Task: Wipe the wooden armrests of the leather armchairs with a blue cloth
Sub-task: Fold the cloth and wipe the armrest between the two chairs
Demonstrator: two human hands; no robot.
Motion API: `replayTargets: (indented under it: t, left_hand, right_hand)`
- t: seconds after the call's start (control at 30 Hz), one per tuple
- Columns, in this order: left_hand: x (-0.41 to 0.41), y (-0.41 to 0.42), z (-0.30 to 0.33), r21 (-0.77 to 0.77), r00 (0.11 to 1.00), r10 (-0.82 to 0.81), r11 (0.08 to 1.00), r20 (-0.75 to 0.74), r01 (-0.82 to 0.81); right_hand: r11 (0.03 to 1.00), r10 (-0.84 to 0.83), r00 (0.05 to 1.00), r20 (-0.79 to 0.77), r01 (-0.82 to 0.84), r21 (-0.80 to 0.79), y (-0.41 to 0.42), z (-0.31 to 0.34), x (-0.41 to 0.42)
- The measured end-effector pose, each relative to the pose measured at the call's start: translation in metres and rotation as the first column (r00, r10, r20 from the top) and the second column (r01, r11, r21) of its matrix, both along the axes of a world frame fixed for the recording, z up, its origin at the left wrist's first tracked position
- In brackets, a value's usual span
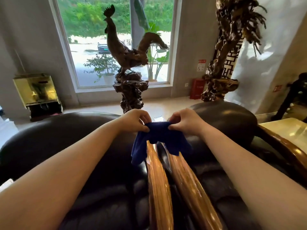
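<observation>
Two black leather armchairs stand side by side below me, the left armchair [69, 138] and the right armchair [232, 123]. Between them run two glossy wooden armrests, the left armrest [157, 188] and the right armrest [187, 183]. A blue cloth [159, 138] hangs over the far ends of both armrests. My left hand [135, 119] pinches its upper left edge and my right hand [184, 120] pinches its upper right edge, holding it stretched between them. A third wooden armrest [285, 146] curves along the right chair's outer side.
A carved wooden rooster sculpture [126, 53] on a gnarled pedestal stands just beyond the chairs before a tall window. A large root carving [229, 52] rises at the right. A glass case [36, 92] sits on the floor at left, a pale table [285, 128] at right.
</observation>
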State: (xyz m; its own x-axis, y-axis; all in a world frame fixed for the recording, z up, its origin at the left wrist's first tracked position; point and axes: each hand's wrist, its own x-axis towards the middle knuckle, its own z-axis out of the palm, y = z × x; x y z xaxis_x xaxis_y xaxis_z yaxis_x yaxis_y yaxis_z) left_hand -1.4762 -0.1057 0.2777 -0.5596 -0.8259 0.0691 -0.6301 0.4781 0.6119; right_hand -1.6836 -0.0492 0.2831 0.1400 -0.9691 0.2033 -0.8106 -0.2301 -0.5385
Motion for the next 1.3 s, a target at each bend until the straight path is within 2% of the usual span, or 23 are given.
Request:
replayTargets:
  t: [0.2,0.37,0.5,0.67,0.87,1.07,1.3]
  left_hand:
    - [-0.058,-0.001,-0.05,0.081,0.988,0.155,0.985,-0.01,-0.154]
    - [-0.08,0.009,-0.087,0.11,0.949,0.303,0.95,-0.085,-0.293]
    - [-0.08,0.013,-0.116,0.155,0.932,0.357,0.926,-0.066,-0.344]
    - [-0.075,0.0,-0.145,0.2,0.926,0.375,0.911,-0.036,-0.361]
    - [-0.073,-0.035,-0.201,0.23,0.938,0.344,0.916,-0.029,-0.329]
    - [-0.075,-0.083,-0.298,0.272,0.949,0.315,0.913,0.007,-0.305]
    - [-0.08,-0.124,-0.413,0.432,0.935,0.347,0.835,0.069,-0.342]
  right_hand:
    - [0.984,0.159,0.987,0.001,-0.158,0.078,-0.034,-0.049,-0.064]
    - [0.966,0.231,0.972,0.034,-0.233,0.114,-0.05,-0.082,-0.089]
    - [0.945,0.284,0.958,0.032,-0.286,0.161,-0.058,-0.11,-0.086]
    - [0.937,0.275,0.958,0.084,-0.287,0.199,-0.072,-0.146,-0.081]
    - [0.935,0.232,0.971,0.064,-0.24,0.262,-0.104,-0.202,-0.079]
    - [0.924,0.197,0.979,0.047,-0.202,0.324,-0.144,-0.302,-0.077]
    - [0.864,0.159,0.982,0.107,-0.19,0.467,-0.193,-0.423,-0.081]
